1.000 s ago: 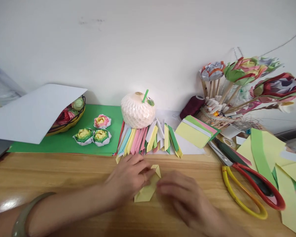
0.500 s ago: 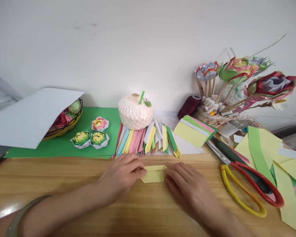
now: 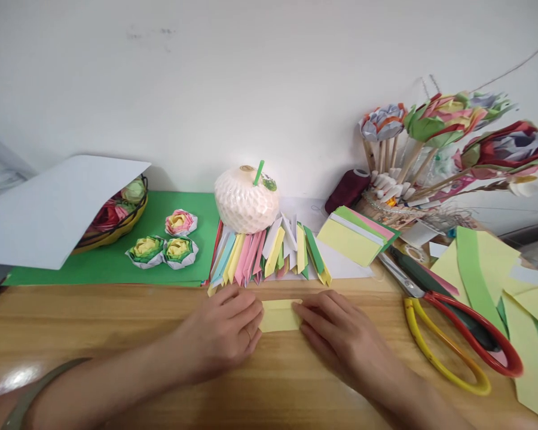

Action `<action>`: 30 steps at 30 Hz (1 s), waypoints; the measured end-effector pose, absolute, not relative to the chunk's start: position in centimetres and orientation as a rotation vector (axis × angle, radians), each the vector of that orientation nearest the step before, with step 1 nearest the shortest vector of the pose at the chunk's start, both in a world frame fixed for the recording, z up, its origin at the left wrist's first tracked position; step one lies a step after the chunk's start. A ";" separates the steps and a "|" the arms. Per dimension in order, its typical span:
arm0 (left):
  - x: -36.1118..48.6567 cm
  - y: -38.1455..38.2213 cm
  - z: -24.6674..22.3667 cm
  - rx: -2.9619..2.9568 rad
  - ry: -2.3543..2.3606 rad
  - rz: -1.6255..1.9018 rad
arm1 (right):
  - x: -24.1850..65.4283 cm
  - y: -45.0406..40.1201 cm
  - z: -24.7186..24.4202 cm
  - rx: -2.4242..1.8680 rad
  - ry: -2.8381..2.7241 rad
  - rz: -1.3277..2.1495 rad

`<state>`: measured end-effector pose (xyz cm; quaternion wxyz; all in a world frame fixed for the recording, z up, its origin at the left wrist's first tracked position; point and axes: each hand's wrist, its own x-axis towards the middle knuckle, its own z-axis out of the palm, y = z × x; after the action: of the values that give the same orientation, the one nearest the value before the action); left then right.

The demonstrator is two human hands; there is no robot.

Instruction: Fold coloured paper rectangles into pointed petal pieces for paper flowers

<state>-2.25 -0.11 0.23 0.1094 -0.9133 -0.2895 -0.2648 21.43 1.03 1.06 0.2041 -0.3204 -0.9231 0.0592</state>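
1. Your left hand [image 3: 228, 328], below the centre of the frame, has its fingers drawn together, pinching the left end of the yellow paper [image 3: 280, 316].
2. Your right hand [image 3: 343, 334], lower and right of centre, pinches the same paper's right end between thumb and fingers.
3. The yellow paper lies crosswise between your hands, just below the middle of the frame, with a fold along its upper edge, over the wooden table [image 3: 269, 388].
4. Just above your hands sits a row of folded paper pieces [image 3: 246, 254], mostly yellow, pink, white and green; behind it stands a white textured ornament [image 3: 246, 203] with a green stick.
5. At centre left, three paper flowers [image 3: 179, 252] rest on a green sheet [image 3: 80, 272], near a basket [image 3: 110, 239] partly covered by white paper [image 3: 58, 215].
6. Right of centre you have a stack of coloured cards [image 3: 352, 239], and scissors [image 3: 448, 328] with one red and one yellow handle.
7. Stemmed paper flowers [image 3: 446, 119] fill the upper right, beside a dark red thread spool [image 3: 347, 191].
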 end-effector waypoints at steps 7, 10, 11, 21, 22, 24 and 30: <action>-2.6 0.0 0.0 -2.656 -0.753 -0.747 | 21.6 1.3 1.0 -0.844 -2.562 0.137; -2.5 0.0 -0.1 -2.655 -0.900 -0.886 | 21.5 1.2 1.0 -0.877 -2.538 0.158; -2.5 0.0 -0.1 -2.662 -0.957 -0.919 | 21.4 1.2 1.0 -0.886 -2.538 0.173; -2.3 -0.4 0.3 -2.730 -1.143 -0.990 | 20.9 1.1 0.5 -0.905 -2.452 0.298; -2.3 -0.4 0.2 -2.726 -1.124 -0.985 | 20.9 1.1 0.4 -0.912 -2.439 0.324; -2.4 -0.3 -0.1 -2.704 -1.068 -0.969 | 20.9 1.1 0.3 -0.918 -2.429 0.353; -2.5 -0.4 -0.3 -2.635 -0.892 -0.771 | 20.7 1.1 0.4 -0.938 -2.489 0.265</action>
<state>-2.52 -0.36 -0.31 0.1270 -0.9054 -0.3065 -0.2648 20.66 1.12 0.42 0.2319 -0.3413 -0.9058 0.0966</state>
